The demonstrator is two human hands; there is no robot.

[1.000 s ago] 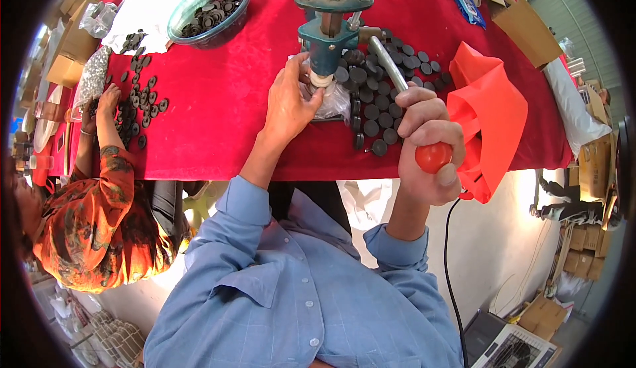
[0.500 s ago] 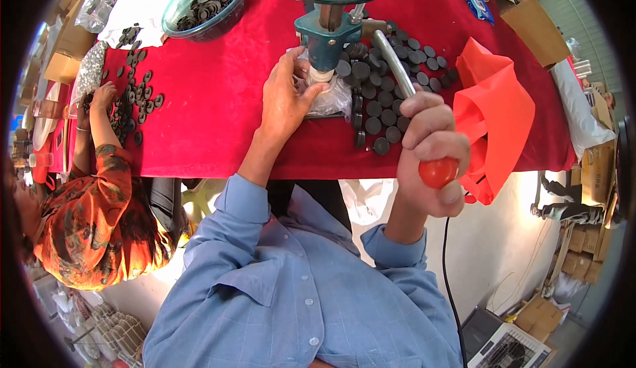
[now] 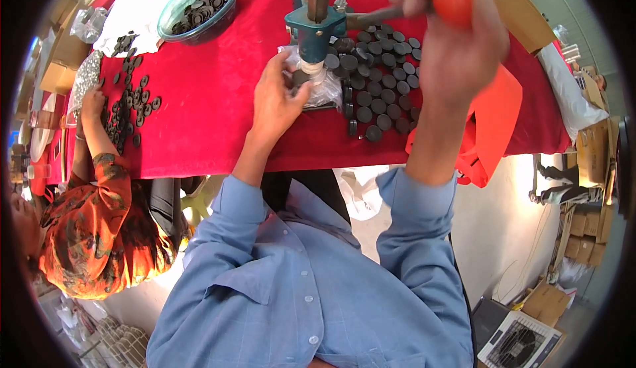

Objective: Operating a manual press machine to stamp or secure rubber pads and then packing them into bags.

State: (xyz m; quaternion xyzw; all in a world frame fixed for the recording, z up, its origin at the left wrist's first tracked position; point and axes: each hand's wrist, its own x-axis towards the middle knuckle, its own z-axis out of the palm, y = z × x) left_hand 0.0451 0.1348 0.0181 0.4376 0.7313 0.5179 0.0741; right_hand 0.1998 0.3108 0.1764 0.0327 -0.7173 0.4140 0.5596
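Just beyond the left hand (image 3: pixel 278 100) stands a green press (image 3: pixel 320 37), its white die (image 3: pixel 311 67) to the right of that hand's thumb and fingers. The left hand is half-curled, with a dark disc (image 3: pixel 301 76) showing between thumb and fingers; whether it is pinched cannot be told. The right hand (image 3: pixel 464 47), blurred, is wrapped round the red ball knob (image 3: pixel 453 2) of the press's lever (image 3: pixel 377 16). Between the two hands, black round pieces (image 3: pixel 381 90) lie spread on the red-covered table (image 3: pixel 212 103). Orange-red fabric (image 3: pixel 500 116) lies beside the right forearm. Well left of the left hand appears a co-worker's hand (image 3: pixel 93 103).
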